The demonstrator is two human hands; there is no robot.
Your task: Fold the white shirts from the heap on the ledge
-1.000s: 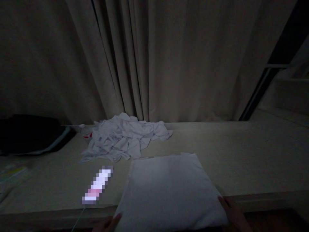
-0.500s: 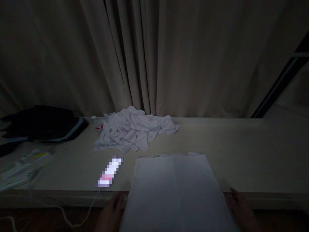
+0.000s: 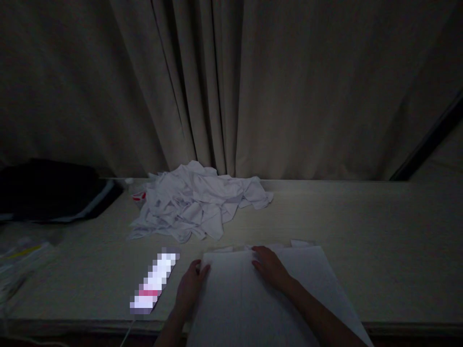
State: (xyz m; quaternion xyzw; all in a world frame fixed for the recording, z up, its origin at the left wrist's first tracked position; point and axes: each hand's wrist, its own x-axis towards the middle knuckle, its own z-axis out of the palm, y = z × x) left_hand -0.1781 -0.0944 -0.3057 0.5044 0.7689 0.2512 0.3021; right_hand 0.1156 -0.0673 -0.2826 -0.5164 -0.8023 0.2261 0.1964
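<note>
A flat white panel [image 3: 231,308], like cloth laid over a board, extends over the front edge of the table toward me. Small loose white flaps show along its far edge. My left hand [image 3: 190,284] is closed around the panel's left edge near the far corner, thumb on top. Reaching across the panel, my right hand [image 3: 269,267] has its fingers curled at the middle of the far edge, among the flaps. The thumb rests just nearer to me, on the white surface. The fingertips' exact hold is dim.
A crumpled heap of white cloth [image 3: 195,202] lies behind the panel, with a bottle [image 3: 138,196] partly hidden beside it. A lit phone [image 3: 154,284] with a cable lies to the left. Dark folded items [image 3: 50,190] and plastic packaging [image 3: 21,260] sit farther left. A curtain [image 3: 307,91] hangs behind.
Both hands have moved up from the panel's near sides to its far end, the right one crossing over it. The view has shifted slightly; the panel lies in nearly the same place.
</note>
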